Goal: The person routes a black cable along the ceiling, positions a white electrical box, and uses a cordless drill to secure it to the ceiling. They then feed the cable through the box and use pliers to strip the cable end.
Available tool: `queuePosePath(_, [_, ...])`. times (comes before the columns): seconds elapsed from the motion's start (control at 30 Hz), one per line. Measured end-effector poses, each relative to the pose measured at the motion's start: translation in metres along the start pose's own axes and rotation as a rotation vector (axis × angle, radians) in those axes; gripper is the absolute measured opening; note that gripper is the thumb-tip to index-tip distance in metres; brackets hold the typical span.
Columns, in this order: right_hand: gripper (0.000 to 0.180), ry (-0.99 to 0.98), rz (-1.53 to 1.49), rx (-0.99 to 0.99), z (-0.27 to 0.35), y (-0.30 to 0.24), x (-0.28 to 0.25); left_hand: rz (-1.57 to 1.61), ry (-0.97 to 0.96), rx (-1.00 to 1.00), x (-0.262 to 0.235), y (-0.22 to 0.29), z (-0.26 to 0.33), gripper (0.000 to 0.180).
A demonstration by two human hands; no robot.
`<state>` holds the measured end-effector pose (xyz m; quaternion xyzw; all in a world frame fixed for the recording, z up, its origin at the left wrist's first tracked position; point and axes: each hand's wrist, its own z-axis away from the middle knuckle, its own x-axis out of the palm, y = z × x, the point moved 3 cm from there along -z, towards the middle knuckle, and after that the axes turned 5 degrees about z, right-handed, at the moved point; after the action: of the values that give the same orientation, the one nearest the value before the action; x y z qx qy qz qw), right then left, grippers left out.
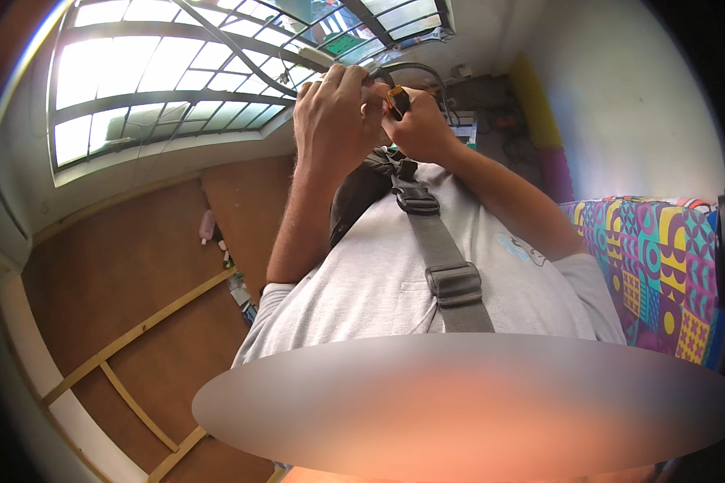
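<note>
Both my hands are raised close together in front of my chest. My left hand [332, 121] has its fingers bent and closed around a black cable [381, 76], a short piece of which shows past the fingertips. Closed beside it, my right hand [420, 125] grips a small tool with an orange-and-black handle [397, 101], the thumb resting along it. The tool's working end is hidden between the hands, so its exact kind cannot be told. Past the right hand a thin black loop [427, 71] curves down.
A barred window [169, 72] fills the upper left. Brown boards with wooden battens [149, 326] lie at left, small bottles [208, 225] along them. Colourful patterned fabric [652, 266] hangs at right beside a pale wall [620, 105]. A grey buckled strap [453, 283] crosses my shirt.
</note>
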<state>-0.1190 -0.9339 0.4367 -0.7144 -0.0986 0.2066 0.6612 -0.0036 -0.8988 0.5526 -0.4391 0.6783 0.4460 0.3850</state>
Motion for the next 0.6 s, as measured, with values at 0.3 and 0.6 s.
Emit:
queuePosePath(0.3, [0.014,-0.152,-0.552,0.114,-0.014,0.051,-0.020,0.013,-0.019,-0.037,-0.024,-0.054,-0.005,0.016])
queuePosePath(0.6, [0.031,-0.212,-0.312,0.399,-0.142,0.130,0.005,-0.045,0.060,-0.003,-0.025,-0.058,0.053,0.007])
